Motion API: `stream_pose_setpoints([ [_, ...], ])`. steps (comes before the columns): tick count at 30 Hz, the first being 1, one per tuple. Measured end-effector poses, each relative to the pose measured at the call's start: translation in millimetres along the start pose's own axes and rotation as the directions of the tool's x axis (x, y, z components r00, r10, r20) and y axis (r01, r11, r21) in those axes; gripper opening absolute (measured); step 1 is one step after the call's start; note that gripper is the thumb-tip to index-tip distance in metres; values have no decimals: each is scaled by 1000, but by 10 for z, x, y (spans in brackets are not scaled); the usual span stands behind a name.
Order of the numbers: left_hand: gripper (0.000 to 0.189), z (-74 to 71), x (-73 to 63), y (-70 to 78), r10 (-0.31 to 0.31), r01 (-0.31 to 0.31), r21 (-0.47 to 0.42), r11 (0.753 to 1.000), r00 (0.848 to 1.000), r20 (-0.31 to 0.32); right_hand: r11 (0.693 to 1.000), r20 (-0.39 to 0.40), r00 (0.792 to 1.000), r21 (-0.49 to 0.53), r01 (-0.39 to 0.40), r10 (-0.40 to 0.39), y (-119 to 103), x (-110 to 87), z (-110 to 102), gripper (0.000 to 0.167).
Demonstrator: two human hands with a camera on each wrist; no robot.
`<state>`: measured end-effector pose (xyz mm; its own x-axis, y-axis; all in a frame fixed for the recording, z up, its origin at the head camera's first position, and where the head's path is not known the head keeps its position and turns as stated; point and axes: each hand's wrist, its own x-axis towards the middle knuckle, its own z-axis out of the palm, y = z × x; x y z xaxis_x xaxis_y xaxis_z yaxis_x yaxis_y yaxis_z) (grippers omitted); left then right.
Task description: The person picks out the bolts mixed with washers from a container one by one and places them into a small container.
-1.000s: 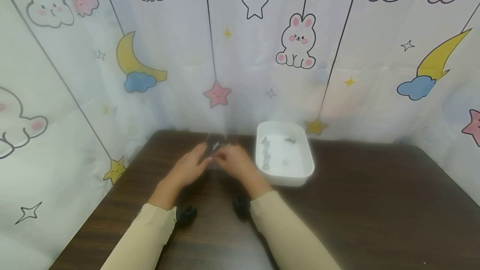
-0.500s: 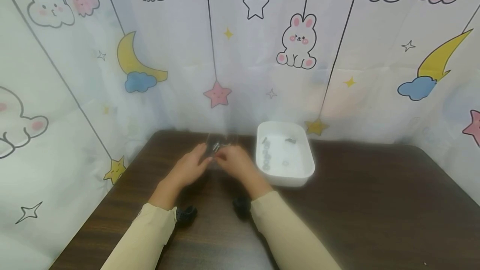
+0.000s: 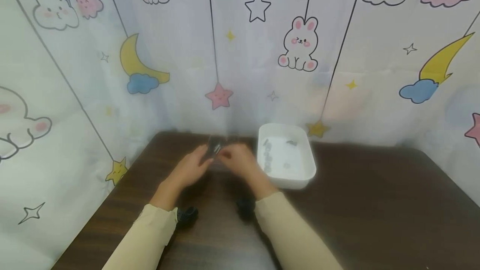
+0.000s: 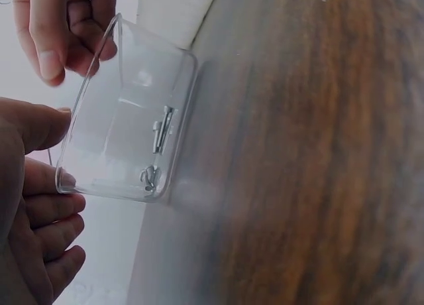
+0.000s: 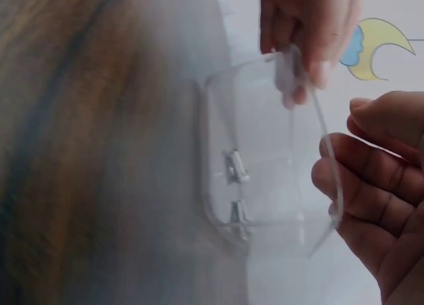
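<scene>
A clear plastic box stands on the table in the head view, its rim [image 4: 85, 86] plain in the left wrist view. Slim silver metal pieces [image 4: 161, 129] lie on its bottom, with smaller metal bits [image 4: 149, 178] beside them. My left hand [image 3: 190, 166] pinches a corner of the box, thumb and fingers on either side of the rim. At the opposite side of the opening is my right hand [image 3: 239, 161]. Its fingers [image 5: 358, 185] are loosely bent at the rim, thumb apart from them, and nothing shows between them.
To the right of the box stands a white tray [image 3: 290, 182] with several small rings [image 3: 268, 157] along its left side and small metal parts [image 3: 291, 143] at its back. The brown table [image 3: 375, 203] meets a patterned curtain [image 3: 247, 70] behind.
My right hand has shifted slightly right, and its fingertips have drawn back a little from the metal pieces. The left hand keeps its place on the box. The head view has tilted slightly.
</scene>
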<state>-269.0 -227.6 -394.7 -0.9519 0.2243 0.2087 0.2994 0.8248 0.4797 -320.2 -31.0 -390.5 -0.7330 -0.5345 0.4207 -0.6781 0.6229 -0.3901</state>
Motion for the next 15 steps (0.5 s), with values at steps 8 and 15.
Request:
stream_pose_setpoints([
  [8,64,-10,24,46,14,-14,-5,1000,1000,-1,999,-22,999,38,-27,27,41,-5,-214,14],
  [15,63,12,64,191,69,-69,4,998,997,-27,998,-26,998,21,-61,62,57,-10,-474,14],
])
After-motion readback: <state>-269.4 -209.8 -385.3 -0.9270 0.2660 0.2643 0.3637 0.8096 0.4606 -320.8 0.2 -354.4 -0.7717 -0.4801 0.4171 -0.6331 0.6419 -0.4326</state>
